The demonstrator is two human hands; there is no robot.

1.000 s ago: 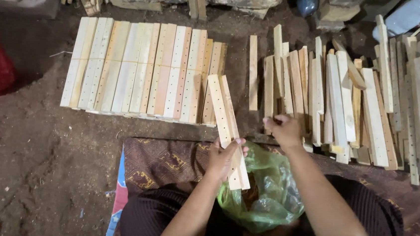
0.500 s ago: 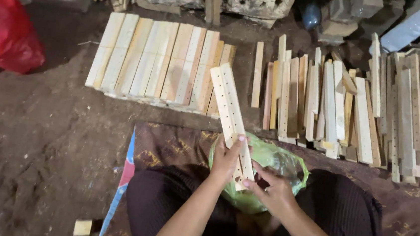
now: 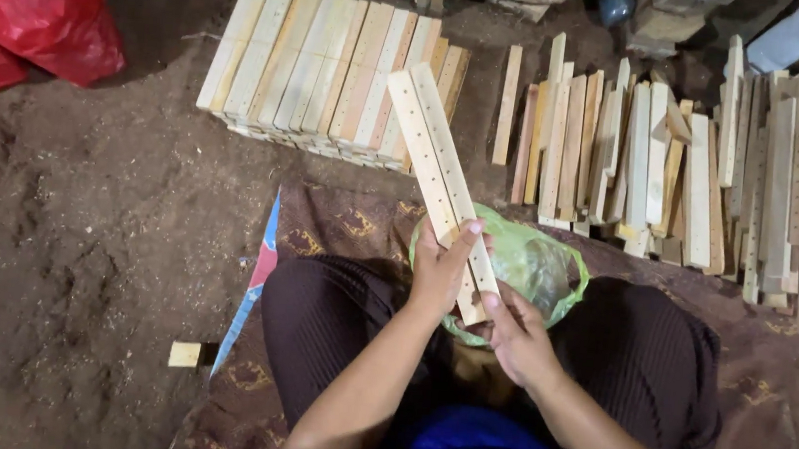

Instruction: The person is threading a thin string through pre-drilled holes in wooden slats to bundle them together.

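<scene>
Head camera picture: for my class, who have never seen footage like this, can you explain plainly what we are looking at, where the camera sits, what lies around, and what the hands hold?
There is no machine here. The one picture comes from a camera worn on a person's head, looking down at their own lap and two bare hands. The person sits on a patterned mat laid on a dirt floor. The left hand grips two long wooden slats held together, each with a row of small holes. The right hand steadies their lower end. Under the hands, a green plastic bag rests in the lap. Ahead lies a neat stack of slats, and to the right a looser pile of slats. A red bag sits at upper left, and a small wood offcut lies beside the mat.
</scene>
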